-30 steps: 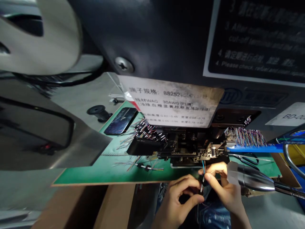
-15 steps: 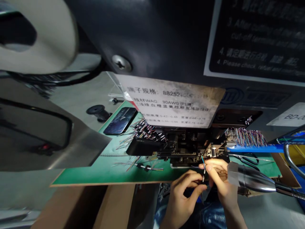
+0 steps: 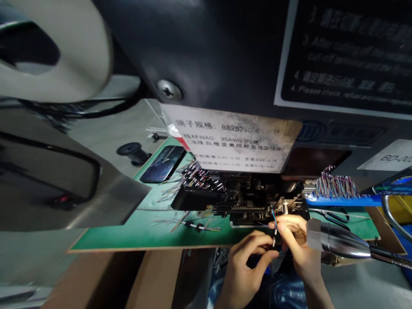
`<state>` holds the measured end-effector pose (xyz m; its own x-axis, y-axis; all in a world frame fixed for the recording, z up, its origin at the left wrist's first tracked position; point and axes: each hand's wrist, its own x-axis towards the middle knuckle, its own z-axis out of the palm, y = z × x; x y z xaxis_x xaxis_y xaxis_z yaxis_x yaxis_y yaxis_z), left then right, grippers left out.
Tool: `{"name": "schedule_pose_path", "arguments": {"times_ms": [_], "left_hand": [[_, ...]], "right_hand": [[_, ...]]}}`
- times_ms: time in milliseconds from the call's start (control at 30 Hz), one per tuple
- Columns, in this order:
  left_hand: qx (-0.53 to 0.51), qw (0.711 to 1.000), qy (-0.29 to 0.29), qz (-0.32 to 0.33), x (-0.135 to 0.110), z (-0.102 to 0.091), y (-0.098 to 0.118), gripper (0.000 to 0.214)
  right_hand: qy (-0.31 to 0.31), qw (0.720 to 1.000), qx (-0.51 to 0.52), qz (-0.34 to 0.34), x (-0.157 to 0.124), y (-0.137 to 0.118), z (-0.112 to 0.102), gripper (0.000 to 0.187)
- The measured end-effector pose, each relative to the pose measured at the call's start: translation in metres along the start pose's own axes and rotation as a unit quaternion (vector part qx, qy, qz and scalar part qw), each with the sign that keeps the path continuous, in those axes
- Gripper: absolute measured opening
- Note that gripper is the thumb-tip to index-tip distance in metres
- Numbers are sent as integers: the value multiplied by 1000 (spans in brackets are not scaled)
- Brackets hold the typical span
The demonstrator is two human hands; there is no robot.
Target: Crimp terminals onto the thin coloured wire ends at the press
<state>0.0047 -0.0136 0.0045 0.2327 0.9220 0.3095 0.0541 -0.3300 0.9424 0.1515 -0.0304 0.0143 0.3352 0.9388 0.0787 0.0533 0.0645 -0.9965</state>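
Observation:
My right hand (image 3: 294, 242) pinches a thin bundle of coloured wires (image 3: 274, 219), its tips raised to the front of the black crimping die (image 3: 254, 199). My left hand (image 3: 246, 266) sits just below and to the left. Its fingers curl in a pinch on the lower part of the same wires. Both hands hover at the front edge of the green mat (image 3: 141, 227).
A worn paper label (image 3: 231, 139) hangs on the dark machine above the die. A phone (image 3: 162, 163) lies on the mat beside loose wire pieces (image 3: 189, 223). A blue rack of wires (image 3: 337, 193), scissors (image 3: 333, 212) and a metal lamp head (image 3: 341, 244) are on the right.
Both hands rose from below the mat's edge, carrying the wire tips up to the front of the die. The dark part under the label has risen.

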Motion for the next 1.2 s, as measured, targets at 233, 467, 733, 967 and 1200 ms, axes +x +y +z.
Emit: {"name": "schedule_pose_path", "arguments": {"times_ms": [233, 467, 733, 967, 1200], "left_hand": [[-3, 998, -54, 13, 3, -15, 11, 12], [-6, 999, -35, 17, 2, -5, 4, 15], [11, 999, -7, 39, 2, 3, -1, 19], [18, 999, -5, 43, 1, 2, -3, 18], [18, 999, 0, 45, -1, 4, -5, 20]], "right_hand": [[-82, 990, -32, -107, 2, -3, -15, 13], [-22, 1000, 2, -18, -3, 0, -9, 16], [5, 1000, -16, -1, 1, 3, -5, 24], [6, 1000, -14, 13, 4, 2, -4, 23], [4, 1000, -3, 11, 3, 3, -1, 19]]}}
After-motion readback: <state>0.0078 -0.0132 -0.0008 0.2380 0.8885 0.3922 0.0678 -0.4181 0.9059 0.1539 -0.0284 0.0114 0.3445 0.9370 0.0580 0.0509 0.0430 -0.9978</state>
